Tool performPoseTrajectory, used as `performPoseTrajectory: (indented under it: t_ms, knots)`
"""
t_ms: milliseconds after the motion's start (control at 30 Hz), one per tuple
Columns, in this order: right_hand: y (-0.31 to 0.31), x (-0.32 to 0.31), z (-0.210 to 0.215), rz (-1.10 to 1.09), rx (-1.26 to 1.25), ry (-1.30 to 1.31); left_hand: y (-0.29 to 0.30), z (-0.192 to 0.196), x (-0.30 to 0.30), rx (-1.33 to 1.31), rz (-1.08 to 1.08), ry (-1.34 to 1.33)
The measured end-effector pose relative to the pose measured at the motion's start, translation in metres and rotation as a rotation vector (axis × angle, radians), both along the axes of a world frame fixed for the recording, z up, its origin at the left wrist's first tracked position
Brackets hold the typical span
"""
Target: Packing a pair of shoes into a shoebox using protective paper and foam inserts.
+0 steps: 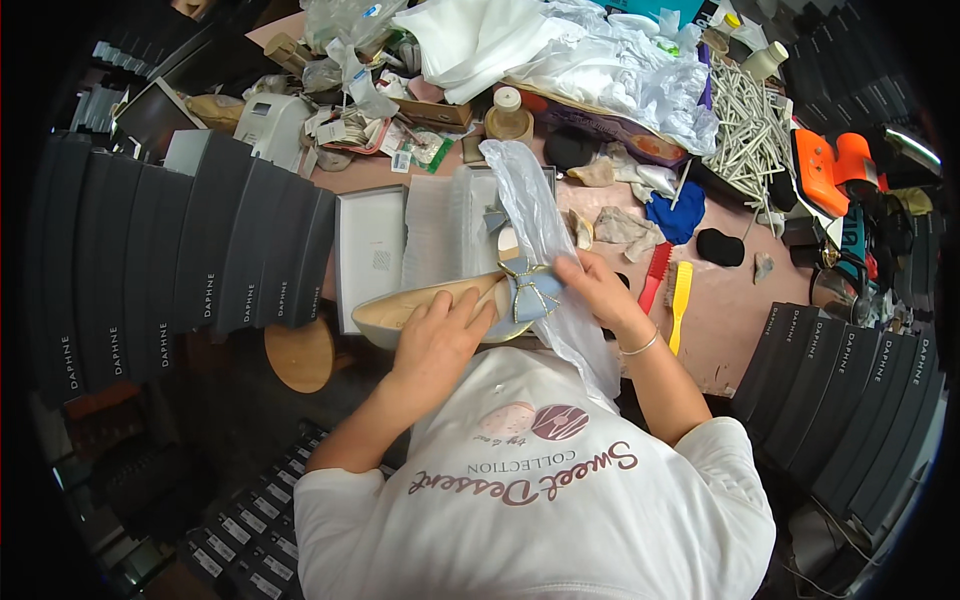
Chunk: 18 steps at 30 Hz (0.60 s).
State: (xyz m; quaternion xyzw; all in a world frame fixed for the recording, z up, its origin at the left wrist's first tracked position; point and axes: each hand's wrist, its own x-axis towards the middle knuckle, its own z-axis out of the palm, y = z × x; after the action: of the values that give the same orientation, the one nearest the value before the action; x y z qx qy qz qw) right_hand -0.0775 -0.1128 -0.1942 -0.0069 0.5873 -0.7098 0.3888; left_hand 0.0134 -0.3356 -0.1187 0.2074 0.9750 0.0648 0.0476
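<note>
Two hands: my left, half-curled, gripped the shoe; right, curled, hold unclear; bag drag risked creasing the bow.

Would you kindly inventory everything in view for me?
Flat shoe with gold-trimmed bow: one, beige with blue bow, centre
Thin plastic wrapping: one, translucent, beside the bow
Shallow cardboard box: one, pale grey, beyond the shoe
Long-handled brushes: two, red and yellow, centre right
Stacked cardboard boxes: many, dark grey, left and right
Round wooden stool: one, brown, left
Crumpled plastic bags: several, white, far side
Slim sticks: many, whitish, upper right
Crumpled cloth: one, blue, upper right
Bulky plastic device: apparently one, orange, far right
Work table: one, pinkish, underneath
Small clutter: uncounted, mixed, far side
Printed T-shirt: one, white, lower centre
Left grip: one, bare, partly inside the shoe
Right grip: one, bare, beside the bow
</note>
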Motion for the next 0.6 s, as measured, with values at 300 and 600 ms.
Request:
performPoseTrajectory:
  t_ms: [300,600]
  knots:
    - [-0.004,-0.002,0.008,0.185,0.019,0.206,-0.064,0.040,-0.027,0.767,0.397,-0.425]
    - [-0.030,0.007,0.030,0.403,-0.234,0.129,-0.033,-0.093,-0.005,2.001,0.489,-1.122]
